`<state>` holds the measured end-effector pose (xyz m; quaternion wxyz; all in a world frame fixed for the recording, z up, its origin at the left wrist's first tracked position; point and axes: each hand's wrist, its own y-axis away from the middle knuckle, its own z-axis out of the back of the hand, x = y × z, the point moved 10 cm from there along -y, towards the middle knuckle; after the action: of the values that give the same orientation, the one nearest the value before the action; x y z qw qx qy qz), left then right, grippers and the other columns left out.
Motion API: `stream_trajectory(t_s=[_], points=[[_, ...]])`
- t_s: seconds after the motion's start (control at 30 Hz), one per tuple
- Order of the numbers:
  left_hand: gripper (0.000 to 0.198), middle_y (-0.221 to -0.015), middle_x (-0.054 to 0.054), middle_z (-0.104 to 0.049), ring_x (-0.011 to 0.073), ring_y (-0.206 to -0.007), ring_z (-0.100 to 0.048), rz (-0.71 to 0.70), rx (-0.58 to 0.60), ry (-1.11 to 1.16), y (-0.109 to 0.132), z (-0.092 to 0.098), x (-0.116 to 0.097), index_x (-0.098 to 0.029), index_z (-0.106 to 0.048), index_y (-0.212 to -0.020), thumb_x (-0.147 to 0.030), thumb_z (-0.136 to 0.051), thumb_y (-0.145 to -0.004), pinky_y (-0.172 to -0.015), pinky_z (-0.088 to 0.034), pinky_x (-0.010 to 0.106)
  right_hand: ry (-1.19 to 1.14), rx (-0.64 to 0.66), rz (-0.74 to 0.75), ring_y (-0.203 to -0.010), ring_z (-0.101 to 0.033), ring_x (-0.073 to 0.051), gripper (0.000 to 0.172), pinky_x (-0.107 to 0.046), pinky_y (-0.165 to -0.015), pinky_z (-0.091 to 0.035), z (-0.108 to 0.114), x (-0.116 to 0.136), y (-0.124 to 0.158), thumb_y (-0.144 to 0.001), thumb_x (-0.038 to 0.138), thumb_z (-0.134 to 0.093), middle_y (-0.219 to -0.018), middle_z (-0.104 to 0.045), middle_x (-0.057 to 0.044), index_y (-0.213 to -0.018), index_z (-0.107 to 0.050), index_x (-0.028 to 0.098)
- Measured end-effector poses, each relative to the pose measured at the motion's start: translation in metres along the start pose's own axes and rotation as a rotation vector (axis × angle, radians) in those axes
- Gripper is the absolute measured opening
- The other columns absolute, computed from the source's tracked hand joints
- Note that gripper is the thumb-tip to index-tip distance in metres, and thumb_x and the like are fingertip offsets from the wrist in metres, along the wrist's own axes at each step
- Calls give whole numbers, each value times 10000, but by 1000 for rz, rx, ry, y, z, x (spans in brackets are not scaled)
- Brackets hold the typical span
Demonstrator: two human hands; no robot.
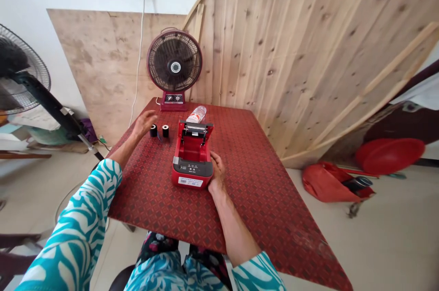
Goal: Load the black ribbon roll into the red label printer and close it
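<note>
One red printer (192, 167): sits in the middle of the bench (151, 195), with its lid up and its inside showing.
Right hand (217, 173): touches the printer's right side with bent fingers; I cannot tell if it grips.
Left hand (144, 124): open with fingers spread, just beside the rolls.
Two black rolls (159, 131): stand upright on the bench, left of the printer.
Plastic bottle (197, 114): lies just behind the printer.
Red fan (174, 61): stands at the far end of the bench.
</note>
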<state>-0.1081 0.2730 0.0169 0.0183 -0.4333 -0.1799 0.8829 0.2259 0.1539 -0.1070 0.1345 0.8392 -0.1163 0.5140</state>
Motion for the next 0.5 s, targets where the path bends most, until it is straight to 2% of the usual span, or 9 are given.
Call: stream_trajectory(t_s=[0.07,0.17,0.3,0.4,0.5], points=[[471,-1308,130,-653,252,-1249,-579,110,-47,235,6,12,24,-169,-597,-1219,-337,-567,-781,-1085,-420,421,13,-5,4,-710,-644,-161,430,-302,-684,-513,1,0,0,-630,456,-727,-870,-744,-9,-982,-696,212],[523,-1199,148,-697,284,-1167,-630,225,39,345,21,3,48,-150,-594,-1143,-279,-674,-642,-1013,-486,448,57,-2,30,-733,-658,-172,434,-308,-684,-520,1,3,0,-650,471,-705,-876,-749,-16,-997,-700,210],[471,-1120,110,-715,259,-1114,-655,200,94,320,32,-16,49,-165,-580,-1020,-252,-717,-578,-1017,-487,423,40,-10,25,-709,-640,-156,445,-290,-665,-501,0,6,3,-638,473,-711,-859,-739,-10,-992,-693,204],[405,-1020,92,-718,262,-1070,-662,219,43,291,31,-21,50,-176,-555,-938,-268,-727,-583,-1008,-486,437,-13,-21,-6,-671,-611,-134,465,-270,-646,-480,-1,4,4,-594,466,-743,-831,-727,7,-973,-689,203],[371,-940,79,-700,257,-1020,-668,235,-28,282,29,-15,50,-188,-520,-884,-308,-727,-600,-975,-497,433,-27,-14,-13,-680,-610,-134,469,-272,-661,-482,-1,2,3,-586,460,-746,-839,-728,9,-973,-688,201]])
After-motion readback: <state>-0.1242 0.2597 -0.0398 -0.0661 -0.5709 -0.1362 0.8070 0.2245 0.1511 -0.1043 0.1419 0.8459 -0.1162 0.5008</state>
